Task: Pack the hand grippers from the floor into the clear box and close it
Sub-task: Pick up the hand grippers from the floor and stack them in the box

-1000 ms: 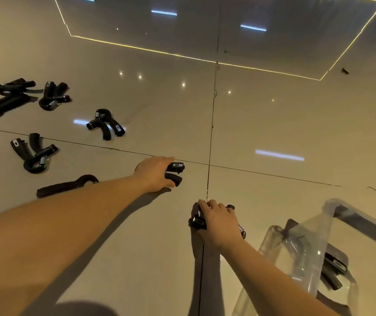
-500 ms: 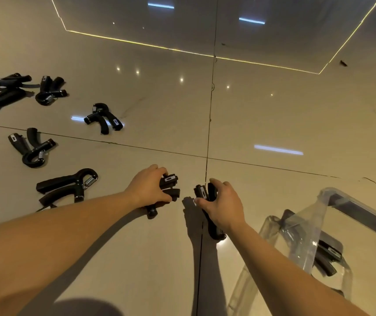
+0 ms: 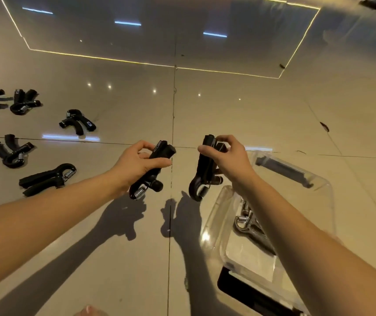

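Aloft, left hand (image 3: 136, 164) grips first gripper (image 3: 163, 151), right hand (image 3: 229, 159) second gripper (image 3: 201, 171).

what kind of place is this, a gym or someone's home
Some indoor room; gym or home is unclear. Large glossy floor tiles mirror ceiling strip lights, hand grippers lie scattered on them, and a clear box sits nearby.

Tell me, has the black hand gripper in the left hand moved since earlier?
Yes. The black hand gripper in the left hand rose off the beige floor, toward the person from the horizontal seam.
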{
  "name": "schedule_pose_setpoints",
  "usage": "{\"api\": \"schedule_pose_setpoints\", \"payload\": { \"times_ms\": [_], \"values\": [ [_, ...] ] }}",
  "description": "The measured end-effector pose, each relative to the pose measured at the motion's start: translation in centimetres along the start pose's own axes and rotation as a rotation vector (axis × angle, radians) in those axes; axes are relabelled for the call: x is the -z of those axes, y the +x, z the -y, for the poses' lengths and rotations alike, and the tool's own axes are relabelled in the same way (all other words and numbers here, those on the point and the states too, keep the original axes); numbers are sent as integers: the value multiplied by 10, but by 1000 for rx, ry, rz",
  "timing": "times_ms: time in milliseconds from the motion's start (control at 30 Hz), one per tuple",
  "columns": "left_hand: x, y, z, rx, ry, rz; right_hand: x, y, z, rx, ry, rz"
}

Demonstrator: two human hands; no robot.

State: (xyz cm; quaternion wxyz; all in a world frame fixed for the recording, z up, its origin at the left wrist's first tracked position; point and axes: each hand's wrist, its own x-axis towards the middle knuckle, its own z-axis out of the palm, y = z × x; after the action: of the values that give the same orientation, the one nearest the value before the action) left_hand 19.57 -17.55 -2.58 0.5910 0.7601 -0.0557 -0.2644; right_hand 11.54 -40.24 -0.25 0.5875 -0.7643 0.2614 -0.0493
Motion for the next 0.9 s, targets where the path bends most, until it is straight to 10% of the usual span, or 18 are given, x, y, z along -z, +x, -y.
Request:
{"api": "schedule_pose_setpoints", "payload": {
  "times_ms": [400,900],
  "values": [
    [-116,-79,-51,54,-165,304,94,-86,-10,-172,168,-272],
    [-132,-69,-51,-53,-86,307,130,-106,-31,-251,474,-125]
  ]
}}
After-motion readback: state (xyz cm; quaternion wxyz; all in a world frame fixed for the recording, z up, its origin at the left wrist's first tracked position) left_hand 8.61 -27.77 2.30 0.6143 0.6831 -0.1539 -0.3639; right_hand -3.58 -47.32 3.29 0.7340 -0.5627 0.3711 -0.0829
